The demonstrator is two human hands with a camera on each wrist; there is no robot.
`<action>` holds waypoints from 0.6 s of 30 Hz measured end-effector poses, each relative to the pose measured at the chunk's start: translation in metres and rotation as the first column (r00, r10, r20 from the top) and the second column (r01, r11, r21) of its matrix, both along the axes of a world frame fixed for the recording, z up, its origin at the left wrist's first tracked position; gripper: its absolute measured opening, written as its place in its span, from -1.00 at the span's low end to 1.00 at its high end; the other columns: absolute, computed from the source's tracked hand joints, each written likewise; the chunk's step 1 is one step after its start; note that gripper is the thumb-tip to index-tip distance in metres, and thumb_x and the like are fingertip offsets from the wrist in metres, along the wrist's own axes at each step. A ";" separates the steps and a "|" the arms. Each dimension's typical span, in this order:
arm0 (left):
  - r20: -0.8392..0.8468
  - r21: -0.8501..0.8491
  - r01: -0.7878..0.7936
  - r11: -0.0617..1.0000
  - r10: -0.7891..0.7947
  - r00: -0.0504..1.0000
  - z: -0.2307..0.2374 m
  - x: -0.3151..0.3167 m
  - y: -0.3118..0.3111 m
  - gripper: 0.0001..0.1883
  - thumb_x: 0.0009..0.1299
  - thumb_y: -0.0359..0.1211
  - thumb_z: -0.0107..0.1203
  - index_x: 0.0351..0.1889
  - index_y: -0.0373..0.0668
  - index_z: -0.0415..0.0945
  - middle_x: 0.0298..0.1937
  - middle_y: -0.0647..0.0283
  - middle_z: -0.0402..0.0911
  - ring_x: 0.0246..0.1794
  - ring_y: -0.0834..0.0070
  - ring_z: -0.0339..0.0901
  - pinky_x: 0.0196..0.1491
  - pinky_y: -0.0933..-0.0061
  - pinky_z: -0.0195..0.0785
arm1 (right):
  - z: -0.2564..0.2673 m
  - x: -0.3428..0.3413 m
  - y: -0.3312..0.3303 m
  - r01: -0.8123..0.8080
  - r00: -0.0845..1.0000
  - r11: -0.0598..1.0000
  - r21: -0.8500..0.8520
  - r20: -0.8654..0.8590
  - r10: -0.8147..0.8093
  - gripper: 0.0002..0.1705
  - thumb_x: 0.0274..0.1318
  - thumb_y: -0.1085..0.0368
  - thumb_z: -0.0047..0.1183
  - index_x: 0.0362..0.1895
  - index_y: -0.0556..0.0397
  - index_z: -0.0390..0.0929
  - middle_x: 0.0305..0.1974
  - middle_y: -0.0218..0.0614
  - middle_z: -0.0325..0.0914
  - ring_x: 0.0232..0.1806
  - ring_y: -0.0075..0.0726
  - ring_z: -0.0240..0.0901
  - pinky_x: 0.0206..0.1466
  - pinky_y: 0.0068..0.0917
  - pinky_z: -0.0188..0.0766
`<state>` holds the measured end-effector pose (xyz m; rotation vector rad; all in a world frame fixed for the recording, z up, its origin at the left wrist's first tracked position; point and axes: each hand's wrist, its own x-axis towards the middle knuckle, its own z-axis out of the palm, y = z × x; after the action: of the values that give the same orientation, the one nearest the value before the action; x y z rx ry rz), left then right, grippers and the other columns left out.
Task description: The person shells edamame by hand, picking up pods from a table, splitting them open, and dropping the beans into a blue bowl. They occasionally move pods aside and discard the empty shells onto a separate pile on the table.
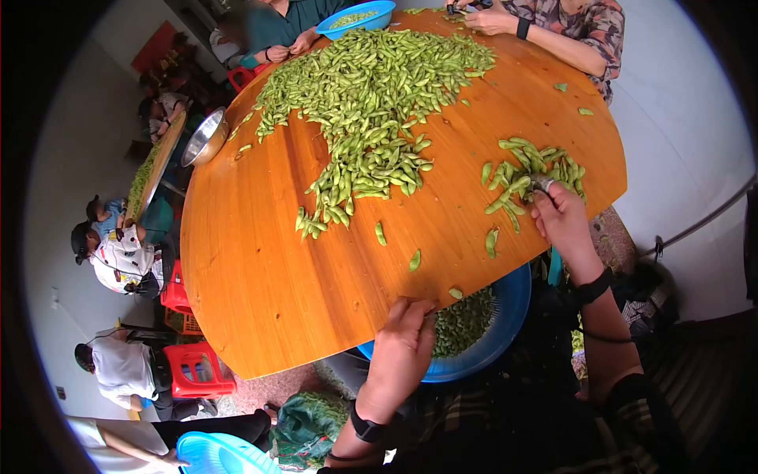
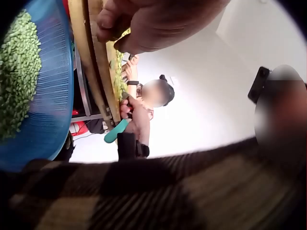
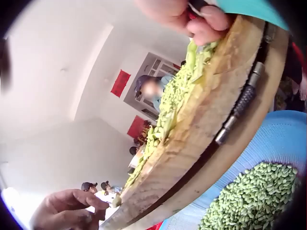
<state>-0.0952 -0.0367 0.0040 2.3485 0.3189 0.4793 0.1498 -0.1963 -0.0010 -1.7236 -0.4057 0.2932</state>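
Observation:
My left hand (image 1: 403,347) is at the table's front edge, above the rim of a blue basket (image 1: 517,304) of shelled green beans (image 1: 462,324). Its thumb and fingers are bent close together; I cannot tell whether something small is between them. Just beyond those fingertips a green pod (image 1: 455,293) lies on the wood. My right hand (image 1: 564,217) is over a small pile of pods (image 1: 568,167) at the table's right side. It grips a small tool (image 3: 194,13) with dark and red parts, mostly hidden by the fingers.
A large heap of pods (image 1: 371,87) covers the far part of the wooden table (image 1: 268,292). Two people sit beyond, beside a blue basin (image 1: 355,22). A steel bowl (image 1: 205,138) is at the left edge. Red stools (image 1: 197,371) and other people are at left.

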 end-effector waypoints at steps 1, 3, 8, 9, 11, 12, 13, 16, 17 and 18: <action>-0.005 0.004 -0.002 1.000 0.002 1.000 0.006 0.004 -0.008 -0.74 0.32 -0.55 0.12 -0.02 -0.25 0.49 -0.21 0.08 0.53 -0.26 0.18 0.60 -0.27 0.40 0.49 | 0.001 0.004 -0.002 0.008 0.998 1.000 0.029 -0.069 -0.006 -0.86 0.33 0.35 -0.12 -0.18 0.11 0.49 -0.56 -0.50 0.39 -0.68 -0.70 0.20 -0.63 -0.65 0.13; 0.023 0.135 -0.022 0.991 0.019 1.000 0.015 0.019 -0.022 -0.73 0.30 -0.53 0.12 -0.02 -0.23 0.50 -0.18 0.08 0.51 -0.27 0.11 0.58 -0.30 0.29 0.50 | -0.003 0.005 -0.004 0.009 0.990 0.998 0.062 -0.143 0.000 -0.86 0.33 0.35 -0.13 -0.24 0.12 0.47 -0.57 -0.48 0.39 -0.70 -0.68 0.21 -0.64 -0.63 0.13; -0.075 0.223 0.035 0.974 -0.019 0.997 -0.004 0.030 -0.028 -0.83 0.23 -0.48 0.19 -0.22 -0.20 0.51 -0.20 0.12 0.50 -0.39 0.12 0.54 -0.34 0.23 0.47 | -0.004 0.004 -0.006 -0.006 0.997 0.999 0.045 -0.076 0.010 -0.87 0.33 0.36 -0.13 -0.27 0.14 0.44 -0.57 -0.45 0.39 -0.72 -0.67 0.22 -0.66 -0.63 0.12; -0.076 0.229 0.033 0.973 -0.016 0.997 -0.001 0.030 -0.025 -0.83 0.23 -0.48 0.19 -0.22 -0.20 0.51 -0.20 0.12 0.50 -0.39 0.12 0.54 -0.34 0.23 0.47 | -0.005 0.005 -0.006 -0.009 0.997 0.999 0.052 -0.076 0.013 -0.87 0.33 0.36 -0.13 -0.27 0.14 0.44 -0.57 -0.45 0.39 -0.72 -0.67 0.22 -0.66 -0.63 0.12; 0.011 0.105 0.098 0.990 -0.100 0.995 0.009 0.029 -0.013 -0.87 0.23 -0.46 0.17 -0.27 -0.22 0.49 -0.27 0.07 0.51 -0.39 0.07 0.56 -0.32 0.17 0.48 | -0.008 0.005 -0.006 -0.012 0.998 0.999 0.043 -0.063 0.015 -0.86 0.33 0.37 -0.14 -0.23 0.14 0.45 -0.58 -0.45 0.39 -0.71 -0.69 0.22 -0.65 -0.64 0.12; 0.040 0.089 -0.052 0.995 0.049 0.998 0.013 0.031 -0.003 -0.89 0.23 -0.43 0.18 -0.32 -0.21 0.52 -0.33 0.07 0.54 -0.36 0.09 0.58 -0.31 0.18 0.48 | -0.007 0.004 -0.006 -0.016 0.998 0.999 0.045 -0.064 0.018 -0.86 0.33 0.37 -0.14 -0.23 0.14 0.45 -0.58 -0.45 0.39 -0.71 -0.69 0.22 -0.65 -0.64 0.12; 0.100 0.141 -0.200 0.970 0.187 0.977 0.018 0.038 0.009 -0.90 0.26 -0.41 0.18 -0.32 -0.22 0.53 -0.32 0.06 0.56 -0.35 0.08 0.59 -0.31 0.19 0.48 | -0.004 0.002 -0.005 -0.022 0.998 0.998 0.066 -0.053 0.026 -0.85 0.33 0.37 -0.14 -0.20 0.15 0.47 -0.58 -0.46 0.39 -0.71 -0.69 0.22 -0.65 -0.63 0.12; 0.019 0.283 -0.427 0.859 0.440 0.898 0.019 0.066 0.048 -0.78 0.29 -0.33 0.18 -0.22 -0.27 0.49 -0.29 -0.07 0.58 -0.35 -0.05 0.60 -0.29 0.10 0.49 | -0.006 0.002 -0.006 -0.033 0.998 0.997 0.071 -0.044 0.036 -0.82 0.33 0.38 -0.15 -0.12 0.16 0.49 -0.58 -0.47 0.39 -0.71 -0.69 0.23 -0.65 -0.63 0.14; 0.026 0.285 -0.429 0.857 0.441 0.897 0.010 0.071 0.060 -0.78 0.29 -0.33 0.18 -0.22 -0.27 0.49 -0.29 -0.07 0.58 -0.35 -0.05 0.60 -0.29 0.10 0.49 | -0.006 0.004 -0.006 -0.037 0.998 0.998 0.052 -0.041 0.040 -0.79 0.33 0.38 -0.15 -0.07 0.16 0.50 -0.57 -0.48 0.39 -0.71 -0.69 0.23 -0.64 -0.64 0.15; -0.020 0.273 -0.412 0.869 0.433 0.901 0.005 0.077 0.068 -0.80 0.29 -0.34 0.16 -0.24 -0.28 0.48 -0.28 -0.09 0.58 -0.34 -0.06 0.59 -0.28 0.08 0.49 | -0.004 0.004 -0.007 -0.037 0.999 0.998 0.056 -0.037 0.039 -0.79 0.33 0.38 -0.15 -0.07 0.16 0.50 -0.57 -0.48 0.39 -0.71 -0.69 0.23 -0.64 -0.64 0.15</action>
<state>-0.0186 0.0311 0.0087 2.5613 0.8711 0.6685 0.1539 -0.2029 -0.0051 -1.6557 -0.4158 0.3392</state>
